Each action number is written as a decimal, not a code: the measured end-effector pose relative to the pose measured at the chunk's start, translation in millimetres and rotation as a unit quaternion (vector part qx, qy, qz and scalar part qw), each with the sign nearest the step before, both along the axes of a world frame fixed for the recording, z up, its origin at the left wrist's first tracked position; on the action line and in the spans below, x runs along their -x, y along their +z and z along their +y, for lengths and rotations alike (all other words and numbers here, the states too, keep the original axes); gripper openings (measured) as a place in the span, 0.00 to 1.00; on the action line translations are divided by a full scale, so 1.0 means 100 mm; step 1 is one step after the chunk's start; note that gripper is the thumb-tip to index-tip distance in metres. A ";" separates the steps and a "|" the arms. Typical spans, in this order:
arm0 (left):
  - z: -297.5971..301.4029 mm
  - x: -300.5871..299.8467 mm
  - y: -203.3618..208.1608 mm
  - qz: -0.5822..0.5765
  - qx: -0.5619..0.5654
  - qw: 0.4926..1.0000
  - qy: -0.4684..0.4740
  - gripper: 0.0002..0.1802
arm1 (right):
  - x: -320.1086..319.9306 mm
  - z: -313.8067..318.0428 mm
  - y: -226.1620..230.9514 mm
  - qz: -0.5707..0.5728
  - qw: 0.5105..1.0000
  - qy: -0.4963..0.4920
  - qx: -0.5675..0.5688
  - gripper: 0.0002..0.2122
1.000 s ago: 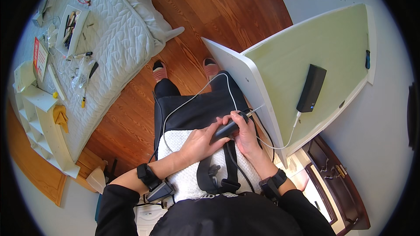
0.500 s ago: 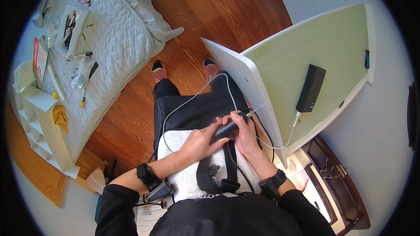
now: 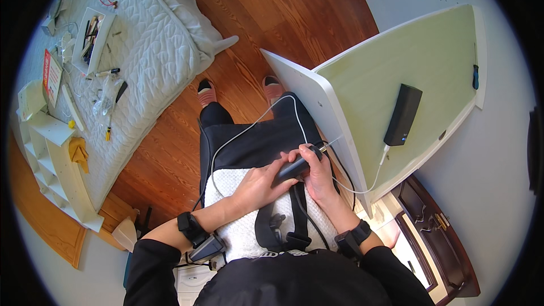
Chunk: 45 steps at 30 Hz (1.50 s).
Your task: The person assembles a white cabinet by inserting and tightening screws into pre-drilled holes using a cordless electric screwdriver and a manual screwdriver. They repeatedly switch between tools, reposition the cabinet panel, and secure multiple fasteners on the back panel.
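Power bank [image 3: 403, 114] lies on panel [image 3: 419, 79], right of hands [image 3: 294, 173].

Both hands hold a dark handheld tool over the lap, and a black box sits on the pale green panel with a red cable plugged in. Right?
Not quite: the head view shows the cable from the black box is white, not red. Both the left hand and right hand do hold the dark tool, beside the pale green panel.

We see bright, even daylight, soft shadows, sharp focus at centre, and fisheye bending with black corners.
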<state>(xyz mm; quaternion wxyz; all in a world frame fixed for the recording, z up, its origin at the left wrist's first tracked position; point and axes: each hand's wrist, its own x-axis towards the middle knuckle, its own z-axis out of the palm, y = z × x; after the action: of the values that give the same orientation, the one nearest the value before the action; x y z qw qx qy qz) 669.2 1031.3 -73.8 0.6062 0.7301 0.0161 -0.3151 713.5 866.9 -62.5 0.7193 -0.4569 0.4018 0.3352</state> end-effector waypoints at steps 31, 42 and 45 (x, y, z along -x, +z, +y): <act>0.21 0.01 -0.10 0.025 0.135 0.986 -0.091 0.34 | -0.03 0.01 0.05 -0.001 1.000 0.009 0.013 0.11; 0.14 -0.02 -0.07 0.021 0.091 0.994 -0.048 0.29 | -0.04 0.04 0.05 -0.002 0.999 0.026 0.039 0.10; 0.13 -0.03 -0.07 0.013 0.087 0.995 -0.041 0.29 | -0.04 0.04 0.04 -0.006 0.999 0.028 0.040 0.10</act>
<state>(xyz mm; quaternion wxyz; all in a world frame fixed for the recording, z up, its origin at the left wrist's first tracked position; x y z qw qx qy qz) 672.4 1044.1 -80.8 0.6537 0.6705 -0.0331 -0.3493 717.5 871.0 -58.4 0.6933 -0.4981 0.3976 0.3364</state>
